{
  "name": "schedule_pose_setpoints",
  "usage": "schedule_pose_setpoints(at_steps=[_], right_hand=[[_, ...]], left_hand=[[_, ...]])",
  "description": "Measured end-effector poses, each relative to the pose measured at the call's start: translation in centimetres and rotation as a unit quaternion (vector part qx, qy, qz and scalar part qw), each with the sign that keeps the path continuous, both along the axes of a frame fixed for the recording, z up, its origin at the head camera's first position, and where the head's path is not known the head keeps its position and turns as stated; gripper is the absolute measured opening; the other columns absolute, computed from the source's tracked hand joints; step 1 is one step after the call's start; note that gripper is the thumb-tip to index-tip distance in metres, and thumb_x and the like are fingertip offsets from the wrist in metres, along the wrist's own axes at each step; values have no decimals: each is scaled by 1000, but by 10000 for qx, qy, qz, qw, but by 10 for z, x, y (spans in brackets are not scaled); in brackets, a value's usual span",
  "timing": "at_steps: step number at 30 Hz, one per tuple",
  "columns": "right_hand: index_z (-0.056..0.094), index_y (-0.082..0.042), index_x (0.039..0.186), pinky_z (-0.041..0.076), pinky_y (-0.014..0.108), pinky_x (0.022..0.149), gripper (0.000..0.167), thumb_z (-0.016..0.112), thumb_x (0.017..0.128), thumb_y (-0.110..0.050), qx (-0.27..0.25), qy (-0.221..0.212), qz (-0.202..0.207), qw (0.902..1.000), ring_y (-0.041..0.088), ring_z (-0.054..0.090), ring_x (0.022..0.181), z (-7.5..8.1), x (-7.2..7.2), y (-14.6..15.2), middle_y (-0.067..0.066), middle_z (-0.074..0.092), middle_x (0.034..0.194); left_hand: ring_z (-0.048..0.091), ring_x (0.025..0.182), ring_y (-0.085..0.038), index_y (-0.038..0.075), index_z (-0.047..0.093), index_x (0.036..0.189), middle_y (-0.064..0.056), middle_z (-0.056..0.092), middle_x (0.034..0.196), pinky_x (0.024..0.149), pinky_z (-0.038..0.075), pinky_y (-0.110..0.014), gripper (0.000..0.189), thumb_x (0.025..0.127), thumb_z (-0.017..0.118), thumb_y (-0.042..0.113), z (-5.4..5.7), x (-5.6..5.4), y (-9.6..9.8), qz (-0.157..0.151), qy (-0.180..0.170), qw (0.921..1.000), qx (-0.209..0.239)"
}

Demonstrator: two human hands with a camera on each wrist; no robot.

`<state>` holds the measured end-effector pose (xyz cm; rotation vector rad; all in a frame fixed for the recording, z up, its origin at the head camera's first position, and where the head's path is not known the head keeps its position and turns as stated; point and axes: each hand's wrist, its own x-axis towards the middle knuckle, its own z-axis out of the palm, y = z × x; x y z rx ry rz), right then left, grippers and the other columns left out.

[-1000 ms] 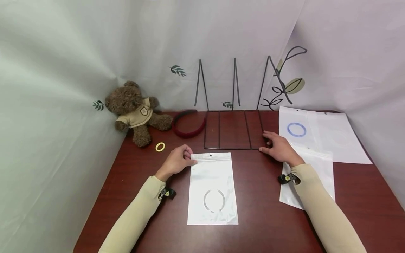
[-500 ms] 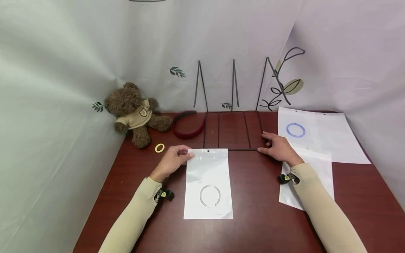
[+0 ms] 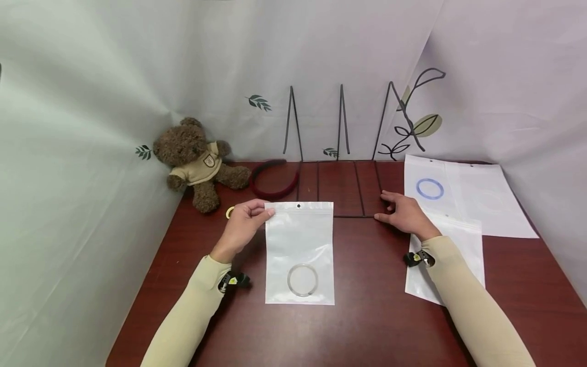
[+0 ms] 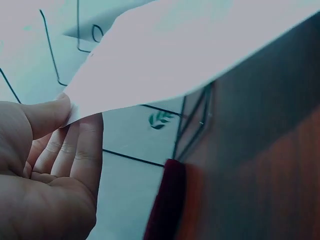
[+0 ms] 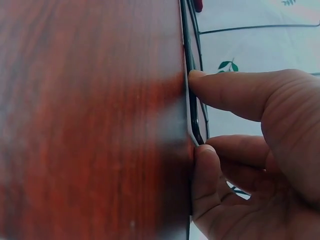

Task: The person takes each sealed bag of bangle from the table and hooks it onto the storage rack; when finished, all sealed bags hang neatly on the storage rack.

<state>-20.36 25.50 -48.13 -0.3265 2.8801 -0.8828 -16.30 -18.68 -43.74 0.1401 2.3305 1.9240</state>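
From afar I see the left hand (image 3: 242,224) pinch the bag (image 3: 298,234) by its top corner over the table (image 3: 367,316), while the right hand (image 3: 404,214) holds the rack (image 3: 359,188) by its near corner

Makeshift booth, leaf-print drapes (image 3: 321,46) around a red-brown table (image 3: 367,311)

Long pale-beige sleeves (image 3: 185,308), black wrist straps (image 3: 425,257), small yellow marks (image 3: 233,281)

red-brown table (image 3: 367,326) | plush bear (image 3: 198,171) | yellow ring (image 3: 228,212) | red headband (image 3: 274,195) | wire rack (image 3: 359,188) | white bags (image 3: 490,204) at right
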Motion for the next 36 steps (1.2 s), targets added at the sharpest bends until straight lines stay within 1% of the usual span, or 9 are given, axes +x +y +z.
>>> schedule_pose_setpoints(at_steps=[6,9,13,18,22,28,31,36], right_hand=[[51,6,153,48,52,95,75,81,93,-29,-31,-14,-33,10000,31,64,103,0,0,0,24,58,150],[51,6,153,49,52,95,76,81,93,-29,-10,-33,-18,10000,31,64,103,0,-1,0,24,57,151],[51,6,152,49,51,94,76,82,93,-28,-10,-25,-8,10000,30,64,103,1,-2,0,24,54,154],[52,6,152,49,48,91,75,82,92,-28,-12,1,1,10000,30,64,102,1,-2,0,24,55,153],[52,7,152,49,47,90,75,82,92,-27,-7,-18,-5,10000,29,63,102,1,-1,0,24,55,154],[53,6,151,49,48,92,75,82,91,-29,-17,36,16,10000,30,65,103,-2,-3,0,23,55,155],[53,6,151,49,48,91,75,82,91,-28,-14,42,-9,10000,29,65,102,-2,-3,1,23,55,155],[52,6,152,49,48,92,75,82,92,-28,-44,25,-20,10000,30,65,102,-3,-2,1,24,55,154]], left_hand=[[72,77,-9,-4,74,112,1,80,88,73,57,-26,20,99,75,11,19,4,3,255,364,9990,54],[72,79,-8,-3,74,110,3,79,88,74,57,-26,19,99,76,12,28,6,3,315,563,9979,39],[71,80,-6,-2,75,107,8,78,86,73,55,-23,18,98,77,13,40,7,4,374,975,9945,-56],[69,80,-4,-3,75,105,13,77,83,70,52,-20,17,97,78,11,54,6,6,389,1490,9881,10],[69,79,-1,-4,76,106,17,77,83,69,51,-19,16,96,78,9,62,3,6,370,1819,9826,-6],[67,75,0,-5,76,106,17,77,83,65,48,-19,14,96,77,5,72,-5,2,511,2219,9737,93],[68,74,-1,-5,76,106,16,77,83,65,50,-20,15,97,77,6,77,-10,1,606,2300,9711,174],[71,73,-4,-1,77,106,11,79,83,68,58,-23,14,97,78,9,86,-18,-1,775,2320,9685,460]])
